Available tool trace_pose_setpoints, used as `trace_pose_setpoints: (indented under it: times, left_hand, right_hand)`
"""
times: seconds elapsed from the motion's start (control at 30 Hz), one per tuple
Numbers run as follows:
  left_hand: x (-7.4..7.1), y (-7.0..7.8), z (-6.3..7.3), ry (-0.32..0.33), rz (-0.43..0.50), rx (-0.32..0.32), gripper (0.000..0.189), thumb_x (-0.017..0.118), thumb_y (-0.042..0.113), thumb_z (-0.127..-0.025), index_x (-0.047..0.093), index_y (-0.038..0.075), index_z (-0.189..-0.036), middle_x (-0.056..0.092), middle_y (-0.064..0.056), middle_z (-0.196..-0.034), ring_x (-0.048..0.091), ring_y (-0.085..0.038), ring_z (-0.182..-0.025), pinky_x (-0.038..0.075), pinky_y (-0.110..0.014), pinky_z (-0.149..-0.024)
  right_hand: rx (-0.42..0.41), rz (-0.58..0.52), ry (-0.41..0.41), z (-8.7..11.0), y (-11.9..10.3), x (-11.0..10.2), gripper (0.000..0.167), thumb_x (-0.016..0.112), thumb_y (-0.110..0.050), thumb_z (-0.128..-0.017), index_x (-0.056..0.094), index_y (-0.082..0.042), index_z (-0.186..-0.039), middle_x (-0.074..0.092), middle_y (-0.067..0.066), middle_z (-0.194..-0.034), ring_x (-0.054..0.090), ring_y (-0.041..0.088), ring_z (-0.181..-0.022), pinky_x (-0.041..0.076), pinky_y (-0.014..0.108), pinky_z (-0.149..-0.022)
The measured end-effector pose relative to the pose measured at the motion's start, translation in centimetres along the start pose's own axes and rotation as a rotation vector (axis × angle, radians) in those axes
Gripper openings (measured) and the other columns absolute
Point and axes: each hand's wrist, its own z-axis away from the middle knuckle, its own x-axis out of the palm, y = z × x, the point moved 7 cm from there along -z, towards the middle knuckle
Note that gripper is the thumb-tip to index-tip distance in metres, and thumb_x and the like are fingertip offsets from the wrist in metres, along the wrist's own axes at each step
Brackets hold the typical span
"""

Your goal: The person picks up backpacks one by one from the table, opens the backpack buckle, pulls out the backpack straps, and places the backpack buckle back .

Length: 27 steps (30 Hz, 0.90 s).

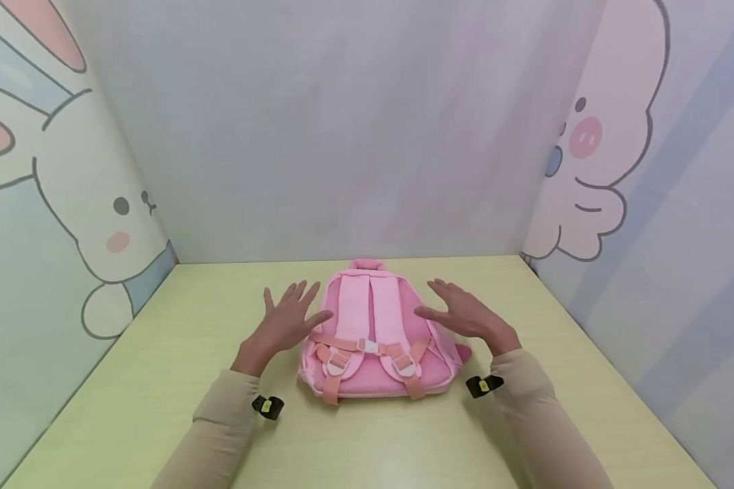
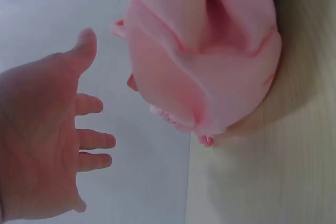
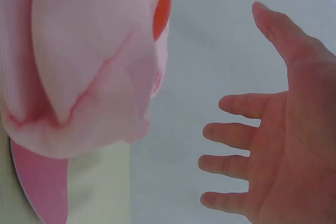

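A small pink backpack (image 1: 370, 319) lies on the table with its shoulder straps facing up. Salmon webbing and a white chest buckle (image 1: 368, 346) cross its lower half, and a loop handle (image 1: 367, 264) tops it. My left hand (image 1: 286, 320) is spread beside the bag's left side, its thumb overlapping the edge in the head view. On the other side my right hand (image 1: 463, 312) hovers with fingers extended. Both wrist views show a gap between the palms and the bag's side (image 2: 220, 87). A darker pink flap (image 3: 44, 187) pokes out at the lower right.
The pale yellow table (image 1: 367, 441) runs back to a plain grey-white wall panel (image 1: 342, 136). Side panels carry a cartoon rabbit (image 1: 92, 197) at left and another white cartoon animal (image 1: 618, 122) at right. A black strap with a yellow tag (image 1: 269, 407) sits by each sleeve.
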Motion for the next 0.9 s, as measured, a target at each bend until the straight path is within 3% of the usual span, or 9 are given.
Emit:
trace_pose_setpoints:
  times: [0.2,0.37,0.53,0.63,0.9]
  left_hand:
    - [0.4,2.1,0.3,-0.083,0.070,0.119,0.078,0.054,0.056,-0.098,0.033,0.007,-0.156,0.043,-0.021,-0.151,0.033,-0.038,-0.143,0.002,-0.071,-0.111]
    - [0.4,4.2,0.7,-0.106,0.078,0.226,0.076,0.065,0.051,-0.094,0.042,0.006,-0.151,0.052,-0.021,-0.141,0.044,-0.038,-0.133,0.022,-0.062,-0.112]
    - [0.9,5.2,0.7,-0.122,0.084,0.302,0.073,0.074,0.047,-0.088,0.052,0.006,-0.144,0.058,-0.012,-0.121,0.055,-0.025,-0.105,0.046,-0.044,-0.092]
    - [1.3,5.5,0.7,-0.136,0.118,0.320,0.068,0.075,0.045,-0.088,0.056,0.006,-0.141,0.059,-0.010,-0.115,0.055,-0.021,-0.099,0.048,-0.040,-0.085]
    - [1.8,7.1,0.9,-0.197,0.250,0.371,0.069,0.079,0.039,-0.086,0.055,0.003,-0.140,0.062,-0.014,-0.122,0.059,-0.028,-0.110,0.049,-0.046,-0.091]
  right_hand:
    - [-0.073,-0.047,-0.040,0.5,-2.5,0.3,0.092,0.059,-0.067,-0.089,0.035,-0.008,-0.155,0.034,0.014,-0.158,0.028,0.036,-0.146,0.026,0.056,-0.114]
    - [-0.121,-0.061,-0.079,0.7,-4.2,1.0,0.092,0.062,-0.067,-0.087,0.039,-0.008,-0.154,0.040,0.008,-0.156,0.033,0.031,-0.144,0.029,0.051,-0.114]
    - [-0.144,-0.031,-0.126,0.8,-5.1,1.7,0.087,0.063,-0.065,-0.088,0.043,-0.008,-0.151,0.043,0.007,-0.154,0.037,0.029,-0.142,0.033,0.048,-0.113]
    - [-0.160,-0.017,-0.141,0.9,-5.5,2.1,0.083,0.065,-0.062,-0.089,0.046,-0.008,-0.150,0.044,0.008,-0.153,0.040,0.030,-0.141,0.035,0.048,-0.112]
    - [-0.236,-0.037,-0.151,1.1,-7.0,2.7,0.073,0.080,-0.047,-0.083,0.059,-0.005,-0.138,0.059,0.009,-0.138,0.055,0.027,-0.126,0.043,0.046,-0.104]
